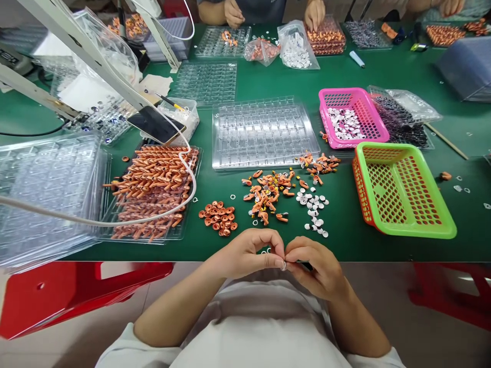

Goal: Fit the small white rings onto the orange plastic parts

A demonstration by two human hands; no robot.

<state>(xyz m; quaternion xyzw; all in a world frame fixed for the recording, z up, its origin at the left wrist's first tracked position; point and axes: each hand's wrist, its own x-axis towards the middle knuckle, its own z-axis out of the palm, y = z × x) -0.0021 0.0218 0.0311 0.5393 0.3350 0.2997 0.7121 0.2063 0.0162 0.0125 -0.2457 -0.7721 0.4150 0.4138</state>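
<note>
My left hand (257, 251) and my right hand (316, 263) meet at the table's front edge, thumbs and fingertips pinched together. What sits between them is too small and covered to name; a small pale bit shows at the left thumb tip. Just beyond my hands lie a heap of orange curved parts (268, 191) with yellow and grey bits, a group of copper-coloured round cups (218, 217), and scattered white round caps (315, 207). A few small white rings (265, 251) lie close behind my left fingers.
A clear moulded tray (264, 135) lies mid-table. Right of it stand a pink basket (355, 92) with white parts and a green basket (445, 217). At left are trays of orange parts (153, 189), stacked clear trays (42, 179) and a phone (157, 125). Co-workers' hands (315, 14) show across the table.
</note>
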